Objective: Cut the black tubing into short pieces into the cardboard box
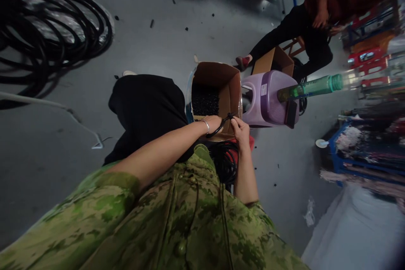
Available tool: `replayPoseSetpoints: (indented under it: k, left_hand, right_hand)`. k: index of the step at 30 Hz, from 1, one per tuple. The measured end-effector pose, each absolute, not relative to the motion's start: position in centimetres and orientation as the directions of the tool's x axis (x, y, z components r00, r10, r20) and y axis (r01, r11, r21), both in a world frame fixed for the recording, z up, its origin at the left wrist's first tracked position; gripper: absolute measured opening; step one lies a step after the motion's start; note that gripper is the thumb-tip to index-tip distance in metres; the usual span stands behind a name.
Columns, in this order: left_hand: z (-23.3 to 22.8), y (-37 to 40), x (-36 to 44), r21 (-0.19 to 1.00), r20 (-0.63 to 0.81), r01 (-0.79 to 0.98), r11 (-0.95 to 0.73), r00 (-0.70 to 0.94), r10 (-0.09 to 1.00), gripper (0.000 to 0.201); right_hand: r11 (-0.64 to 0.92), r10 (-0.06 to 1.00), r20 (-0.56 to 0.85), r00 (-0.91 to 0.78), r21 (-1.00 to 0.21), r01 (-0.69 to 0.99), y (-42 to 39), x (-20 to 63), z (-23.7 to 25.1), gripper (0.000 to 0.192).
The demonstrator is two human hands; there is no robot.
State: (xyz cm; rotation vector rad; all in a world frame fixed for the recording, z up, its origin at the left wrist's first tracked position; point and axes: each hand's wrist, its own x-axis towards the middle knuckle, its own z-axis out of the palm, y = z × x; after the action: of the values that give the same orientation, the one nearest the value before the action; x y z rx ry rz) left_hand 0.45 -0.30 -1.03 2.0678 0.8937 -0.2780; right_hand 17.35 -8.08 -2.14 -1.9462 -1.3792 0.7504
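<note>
My left hand (213, 123), with a silver bracelet at the wrist, is closed around a black rubber-like strip (225, 121). At the strip's dark knobby end, my right hand (241, 130) pinches with thumb and fingertips. Both hands are over the near edge of an open cardboard box (232, 93). Inside that box lies a heap of small black pieces (205, 100), too small to name. Below my hands, a coil of black tubing (224, 160) rests by my lap, beside something red. What exactly joins the strip at my right fingertips is hard to make out.
A purple plastic stool (268, 97) stands right of the box, with a green bottle (310, 88) on it. Beyond, a seated person (316, 29) is beside another cardboard box (274, 62). Large black coils (57, 29) lie at left. A blue rack (335, 152) stands right.
</note>
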Motion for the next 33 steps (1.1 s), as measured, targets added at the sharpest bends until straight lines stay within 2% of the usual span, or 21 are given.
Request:
replayPoseSetpoints:
  k: [6, 14, 33]
  left_hand:
    - [-1.1, -0.6, 0.2, 0.561, -0.444, 0.671, -0.485, 0.738, 0.508, 0.039]
    - [-1.0, -0.7, 0.1, 0.499, -0.452, 0.683, -0.533, 0.73, 0.512, 0.041]
    - [-0.4, -0.8, 0.4, 0.486, -0.474, 0.73, -0.481, 0.682, 0.557, 0.044]
  right_hand:
    - [-0.245, 0.961, -0.099, 0.257, -0.738, 0.629, -8.2, 17.1, -1.5, 0.045]
    - [-0.242, 0.957, -0.071, 0.281, -0.727, 0.642, -8.1, 17.2, -2.5, 0.045]
    - [-0.233, 0.957, -0.04, 0.286, -0.694, 0.681, -7.7, 18.2, -3.6, 0.046]
